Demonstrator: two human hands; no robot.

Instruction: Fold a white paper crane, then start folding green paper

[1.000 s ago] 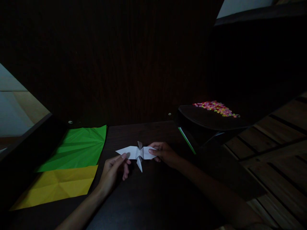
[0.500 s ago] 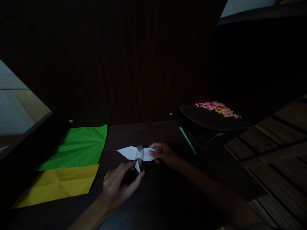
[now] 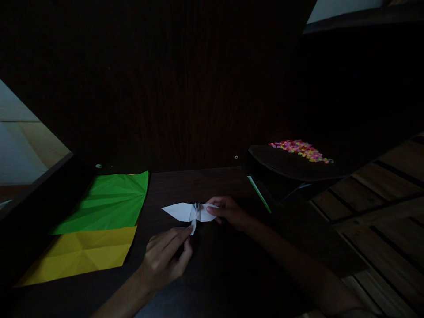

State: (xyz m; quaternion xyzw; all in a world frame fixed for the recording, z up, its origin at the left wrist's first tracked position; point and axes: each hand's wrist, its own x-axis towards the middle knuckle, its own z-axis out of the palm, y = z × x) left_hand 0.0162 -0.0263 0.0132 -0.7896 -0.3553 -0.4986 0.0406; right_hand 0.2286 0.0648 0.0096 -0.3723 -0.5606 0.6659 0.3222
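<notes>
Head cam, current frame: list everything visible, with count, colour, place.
folded paper figure: 1, white, middle of the table, held at two ends
green sheet: 1, green, creased, flat on the table's left side
yellow sheet: 1, yellow, creased, flat, just nearer than the green sheet and touching its edge
table: 1, dark wood, under everything
dark tray: 1, black, right of the table, further back
small pieces: a heap, too small to count, pink, yellow and orange, on the dark tray
green-edged strip: 1, green and white, beside the tray
left hand: 1, fingertips pinch the figure's lower point
right hand: 1, grips the figure's right wing
</notes>
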